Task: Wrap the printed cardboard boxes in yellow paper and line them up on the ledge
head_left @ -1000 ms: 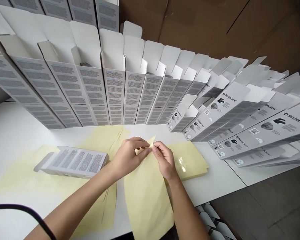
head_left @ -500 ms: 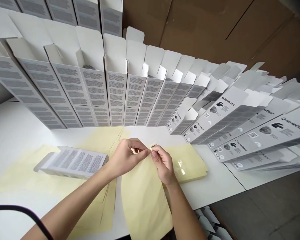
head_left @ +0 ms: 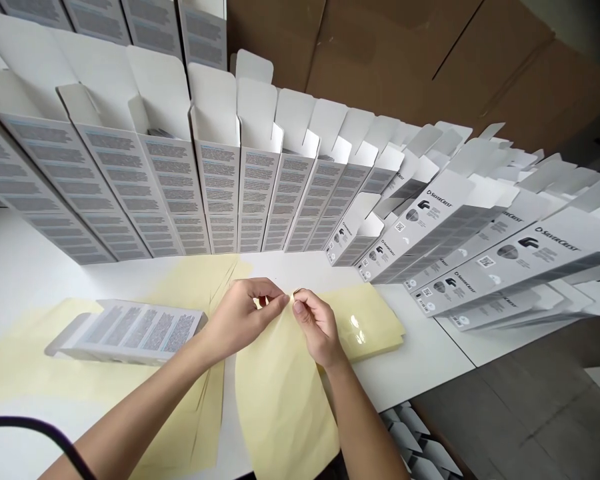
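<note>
My left hand [head_left: 245, 313] pinches thumb and forefinger together at the top end of a pale yellow backing sheet [head_left: 280, 400]. Close beside it, my right hand [head_left: 316, 327] grips the same end, fingers curled and thumb on top. The sheet hangs down over the table's front edge, bowed between my forearms. Whether something small and clear is between my left fingertips is too fine to tell. Behind my right hand lies a stack of yellow sheets [head_left: 375, 327] with glossy clear spots. A grey-white printed carton [head_left: 135, 330] lies on its side left of my left wrist.
Tall printed cartons [head_left: 217, 193] with raised flaps stand in a row behind my hands. More cartons [head_left: 430, 220] lean at the right. Other yellow sheets [head_left: 180, 427] lie on the white table [head_left: 430, 353]. A black cable [head_left: 35, 423] curves at lower left. White cartons [head_left: 420, 433] sit below the edge.
The whole view has shifted slightly, so the hands and cartons appear a little further left. Both hands keep their pinch on the yellow sheet.
</note>
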`<state>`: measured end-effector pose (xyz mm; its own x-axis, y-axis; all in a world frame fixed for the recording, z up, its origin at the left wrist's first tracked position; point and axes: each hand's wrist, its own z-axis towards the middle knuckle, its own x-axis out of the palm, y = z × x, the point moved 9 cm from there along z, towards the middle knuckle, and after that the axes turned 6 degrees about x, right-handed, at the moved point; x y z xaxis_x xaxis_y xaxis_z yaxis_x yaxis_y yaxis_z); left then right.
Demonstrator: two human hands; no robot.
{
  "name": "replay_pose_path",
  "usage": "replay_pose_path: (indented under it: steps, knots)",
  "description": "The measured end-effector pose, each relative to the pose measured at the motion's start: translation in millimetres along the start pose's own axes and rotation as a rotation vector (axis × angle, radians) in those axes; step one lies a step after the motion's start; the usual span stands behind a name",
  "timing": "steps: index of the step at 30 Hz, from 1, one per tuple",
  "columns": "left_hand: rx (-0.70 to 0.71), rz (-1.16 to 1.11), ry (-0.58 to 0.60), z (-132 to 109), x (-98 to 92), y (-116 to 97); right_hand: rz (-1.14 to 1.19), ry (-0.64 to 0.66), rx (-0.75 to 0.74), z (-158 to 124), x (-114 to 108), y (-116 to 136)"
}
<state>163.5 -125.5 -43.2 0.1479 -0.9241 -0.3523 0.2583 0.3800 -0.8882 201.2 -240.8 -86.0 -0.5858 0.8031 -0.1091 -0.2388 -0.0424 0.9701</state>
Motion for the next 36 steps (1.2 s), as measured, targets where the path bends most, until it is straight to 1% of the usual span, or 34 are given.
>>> replay_pose_path:
  steps: [4,7,14,18,21,25,31,36]
  knots:
    - [0.019,0.065,-0.001,-0.2,0.6,-2.1,-0.019,-0.004,-0.006,0.4,0.4,2.3]
    - [0.067,0.071,0.011,-0.8,-0.3,-6.2,-0.039,-0.007,0.004,0.6,0.9,2.0]
    - [0.078,0.095,0.158,-0.8,-2.4,-5.2,-0.037,0.063,0.017,-0.1,9.0,0.7]
    - [0.062,0.139,0.227,-2.0,-3.4,-0.2,-0.031,0.106,0.013,-0.8,15.2,1.7]
    - [0.065,0.163,0.232,-2.9,-4.8,0.5,-0.015,0.123,-0.002,-1.2,18.2,2.8]
    - [0.107,0.172,0.222,-3.6,-5.5,-4.6,-0.014,0.127,-0.002,-1.2,19.3,2.7]
    - [0.098,0.199,0.244,-4.6,-3.6,-5.9,-0.023,0.119,0.008,-1.3,18.1,2.1]
    - [0.101,0.243,0.298,-4.9,-1.2,-6.7,-0.007,0.13,-0.003,-1.4,17.5,1.4]
